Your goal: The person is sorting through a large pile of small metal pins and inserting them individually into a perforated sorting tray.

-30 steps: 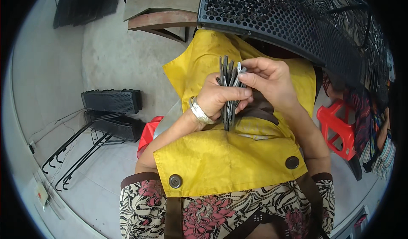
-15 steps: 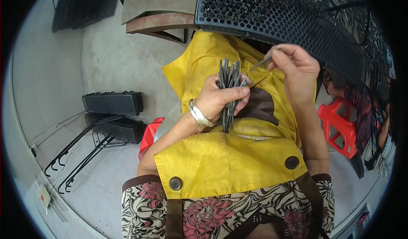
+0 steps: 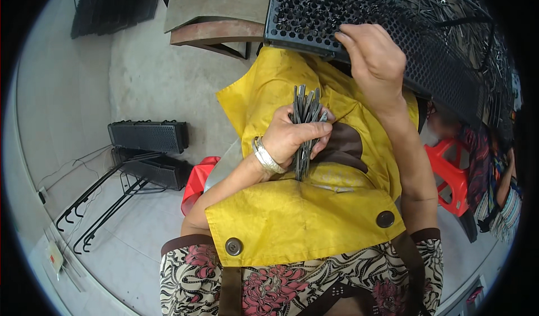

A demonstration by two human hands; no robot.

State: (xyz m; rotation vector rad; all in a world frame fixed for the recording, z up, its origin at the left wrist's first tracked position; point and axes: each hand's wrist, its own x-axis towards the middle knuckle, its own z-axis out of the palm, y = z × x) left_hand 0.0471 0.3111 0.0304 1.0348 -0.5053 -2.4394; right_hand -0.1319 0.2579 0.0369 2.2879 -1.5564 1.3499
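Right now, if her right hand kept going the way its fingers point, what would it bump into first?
The right hand points up and away, at the black perforated tray. Its fingertips already seem to rest on the tray's holed surface, so the tray comes first. Depth is hard to judge; they may hover just above it.

Dull grey metal strips (image 3: 305, 126), matt black perforated plastic tray (image 3: 359, 18), worn yellow cloth apron (image 3: 292, 226).

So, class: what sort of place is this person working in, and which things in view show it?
Probably a small assembly workshop. The left hand grips a bundle of thin metal strips, the right hand rests on a black perforated tray, and similar trays sit on the concrete floor.
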